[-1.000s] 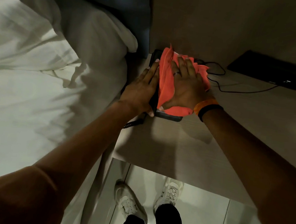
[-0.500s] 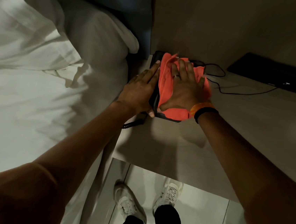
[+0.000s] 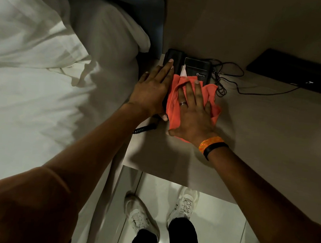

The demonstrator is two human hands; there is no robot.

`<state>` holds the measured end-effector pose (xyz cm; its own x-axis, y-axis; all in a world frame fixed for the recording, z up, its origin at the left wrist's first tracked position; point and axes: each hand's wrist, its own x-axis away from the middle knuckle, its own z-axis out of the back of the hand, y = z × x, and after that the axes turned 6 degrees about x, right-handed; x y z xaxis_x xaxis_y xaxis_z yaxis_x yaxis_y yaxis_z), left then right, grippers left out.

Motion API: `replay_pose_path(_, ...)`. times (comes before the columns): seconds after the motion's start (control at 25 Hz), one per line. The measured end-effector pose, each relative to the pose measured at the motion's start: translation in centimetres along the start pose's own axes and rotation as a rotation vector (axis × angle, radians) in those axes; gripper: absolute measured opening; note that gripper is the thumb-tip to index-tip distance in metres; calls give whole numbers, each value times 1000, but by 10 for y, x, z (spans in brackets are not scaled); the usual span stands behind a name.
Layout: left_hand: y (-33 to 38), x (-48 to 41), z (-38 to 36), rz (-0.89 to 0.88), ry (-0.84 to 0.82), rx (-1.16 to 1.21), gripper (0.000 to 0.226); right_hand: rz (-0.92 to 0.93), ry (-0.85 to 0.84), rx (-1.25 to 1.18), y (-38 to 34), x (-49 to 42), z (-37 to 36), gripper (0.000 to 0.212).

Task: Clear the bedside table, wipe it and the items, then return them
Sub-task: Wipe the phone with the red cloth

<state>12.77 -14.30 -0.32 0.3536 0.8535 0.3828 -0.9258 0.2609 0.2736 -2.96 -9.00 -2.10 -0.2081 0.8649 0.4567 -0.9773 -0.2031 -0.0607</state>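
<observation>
Both our hands are on the phone (image 3: 197,68), which sits at the back-left corner of the table (image 3: 263,132), against the wall & just beside the bed (image 3: 40,89). Our left hand (image 3: 152,91) lies flat along the handset (image 3: 173,58) on the phone's left side, fingers together & straight, thumb at the near edge; it presses rather than grips. Our right hand (image 3: 193,113) lies palm-down w/ fingers spread slightly apart, pressing the cloth (image 3: 174,107) onto the near half of the phone. The orange cloth is bunched under the palm & sticks out on both sides of it. The phone's far half is uncovered, w/ a small logo showing. The coiled cord (image 3: 144,129) hangs off the table's left edge near our left wrist. Thin cables (image 3: 229,77) loop on the table just right of the phone, one running to a black box (image 3: 299,72) at the back right, well apart from the phone. Our shoes (image 3: 183,205) show on the floor below the table's edge.
</observation>
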Motion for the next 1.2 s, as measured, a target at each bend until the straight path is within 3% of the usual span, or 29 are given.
replay_pose_path(0.32,0,1,-3,-21,84,-22,115,-23,142,59,-8,23,-29,106)
replay_pose_path(0.72,1,2,-2,4,30,-49,126,8,107,32,-9,42,-49,89)
replay_pose_path(1.0,6,6,-1,47,16,-97,139,144,120,31,5,84,-71,69)
replay_pose_path(1.12,11,18,-8,50,52,-104,125,173,86,23,15,104,-86,65)
replay_pose_path(1.2,17,34,-18,30,131,-85,103,212,93,34,25,114,-92,66)
